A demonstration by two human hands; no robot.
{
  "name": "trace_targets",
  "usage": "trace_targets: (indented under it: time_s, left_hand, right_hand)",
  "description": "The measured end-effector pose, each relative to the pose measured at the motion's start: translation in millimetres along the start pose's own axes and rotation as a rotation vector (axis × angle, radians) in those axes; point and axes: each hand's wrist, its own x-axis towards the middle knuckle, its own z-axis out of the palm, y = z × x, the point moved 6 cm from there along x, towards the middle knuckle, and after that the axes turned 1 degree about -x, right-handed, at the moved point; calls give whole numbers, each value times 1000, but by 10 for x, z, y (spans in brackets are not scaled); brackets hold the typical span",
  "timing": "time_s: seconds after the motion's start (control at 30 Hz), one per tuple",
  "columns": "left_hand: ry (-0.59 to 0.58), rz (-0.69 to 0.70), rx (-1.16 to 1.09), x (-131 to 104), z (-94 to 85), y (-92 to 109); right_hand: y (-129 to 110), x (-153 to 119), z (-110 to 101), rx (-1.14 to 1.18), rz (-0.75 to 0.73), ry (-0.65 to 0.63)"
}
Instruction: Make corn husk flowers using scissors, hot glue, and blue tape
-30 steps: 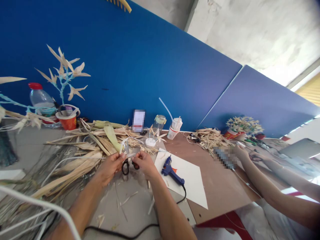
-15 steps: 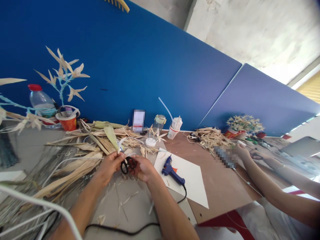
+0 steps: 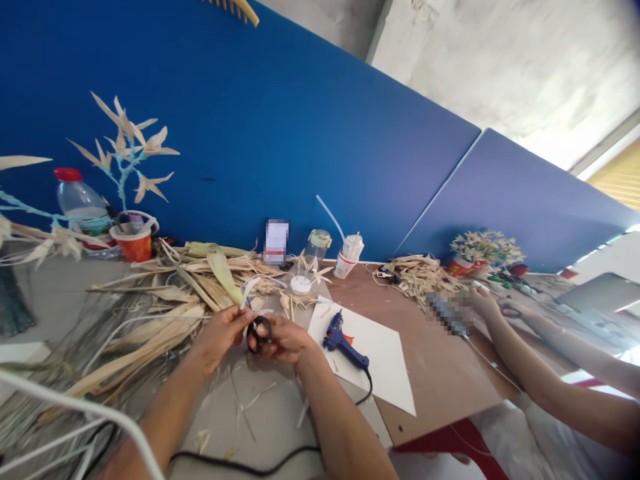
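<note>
My right hand (image 3: 287, 339) is closed around black-handled scissors (image 3: 259, 335); their blades are mostly hidden behind the fingers. Close beside it on the left, my left hand (image 3: 225, 333) pinches a pale strip (image 3: 247, 293), which looks like corn husk and curves up from the fingertips. Dried corn husks (image 3: 175, 300) lie heaped just beyond and left of this hand. Right of my hands, a blue glue gun (image 3: 345, 341) rests on a white board (image 3: 393, 363). Husk flowers stand in a small white base (image 3: 301, 285) behind the hands.
At the back left are a red cup (image 3: 134, 245) with a husk plant and a bottle (image 3: 83, 207). A phone (image 3: 277, 241) leans against the blue partition (image 3: 300, 120). Black cable (image 3: 245, 465) crosses the front. At right, another person's arms (image 3: 520, 360) reach over the table.
The scissors' handles have turned in my right hand, so both loops now overlap. The left hand still pinches the strip, which has shifted slightly right.
</note>
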Motion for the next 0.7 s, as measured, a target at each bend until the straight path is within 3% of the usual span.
trace_targets:
  time_s: [0.17,0.33,0.53,0.7]
  left_hand:
    - [162,92,18,51,-172,8]
    - [205,86,33,73,-221,28]
    - [281,58,41,83,-326,34]
    - [367,46,37,94,-429,8]
  right_hand:
    - [-125,-15,-166,-16,-128,172]
    - [-360,-150,-316,-132,-304,318]
    - [-492,-238,-325,-543,-369,384]
    - [-545,-250,-300,-1013,-364,466]
